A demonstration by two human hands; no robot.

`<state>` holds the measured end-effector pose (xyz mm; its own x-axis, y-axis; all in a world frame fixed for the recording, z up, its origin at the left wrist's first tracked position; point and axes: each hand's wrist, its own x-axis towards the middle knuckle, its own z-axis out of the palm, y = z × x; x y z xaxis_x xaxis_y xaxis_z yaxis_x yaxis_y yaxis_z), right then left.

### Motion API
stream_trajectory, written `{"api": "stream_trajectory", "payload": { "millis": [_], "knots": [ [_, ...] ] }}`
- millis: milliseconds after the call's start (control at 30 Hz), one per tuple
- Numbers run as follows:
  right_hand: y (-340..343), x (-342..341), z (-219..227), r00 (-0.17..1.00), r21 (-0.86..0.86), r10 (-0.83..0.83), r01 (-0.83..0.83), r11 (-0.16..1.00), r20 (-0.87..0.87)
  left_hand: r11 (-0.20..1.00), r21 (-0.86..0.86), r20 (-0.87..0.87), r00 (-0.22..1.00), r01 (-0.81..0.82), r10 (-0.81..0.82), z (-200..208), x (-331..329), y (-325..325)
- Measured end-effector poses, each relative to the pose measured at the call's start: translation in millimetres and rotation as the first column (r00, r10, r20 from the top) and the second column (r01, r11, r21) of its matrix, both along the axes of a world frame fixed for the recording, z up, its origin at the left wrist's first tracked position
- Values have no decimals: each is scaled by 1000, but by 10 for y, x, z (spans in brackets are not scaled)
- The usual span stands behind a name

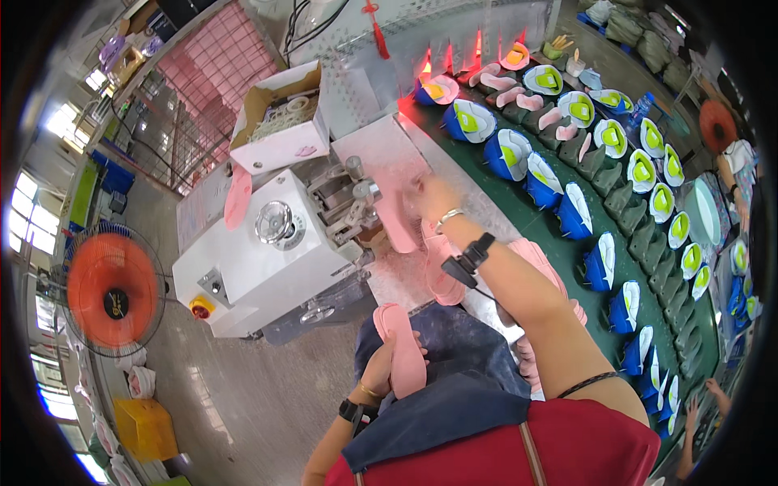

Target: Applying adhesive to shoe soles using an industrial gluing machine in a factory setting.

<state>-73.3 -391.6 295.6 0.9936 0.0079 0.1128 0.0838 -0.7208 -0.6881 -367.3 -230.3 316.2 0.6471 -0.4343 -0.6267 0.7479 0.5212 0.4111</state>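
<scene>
Pink and flat, a soft insole point(403, 347) lies gripped in the left hand point(379, 368) over the lap, while at twelve o'clock the right hand point(433, 197) presses another insole point(397, 220) at the white machine point(271, 243) (more pink insoles point(539, 267) wait at two o'clock, seemingly undone)

**1 open carton on the machine**

We see 1 package: an open white cardboard box point(279, 121) with brown inner flaps, standing on top of the white machine point(267, 251) and holding pale pieces. We make out no signs or screens.
</scene>
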Motion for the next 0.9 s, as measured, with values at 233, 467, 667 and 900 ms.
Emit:
{"api": "stream_trajectory", "payload": {
  "millis": [233, 467, 667, 900],
  "knots": [
    [497, 438, -410, 960, 405, -88, 194, 894, -266, 995, 50, 22, 996, -90, 89, 27, 89, -12],
    [-1543, 621, -392, 845, 533, -366, 531, 659, -389, 997, 77, -61, 998, -18, 23, -40, 393, -209],
    [-4035, 418, -501, 589, -42, -790, 797, 603, -172, 976, 205, -96, 994, 75, -56, -102, 539, -340],
    [-4771, 711, -701, 623, 214, -782, 767, 605, -22, 927, 370, -65, 993, -64, 94, -249, 558, -404]
  ]
}}
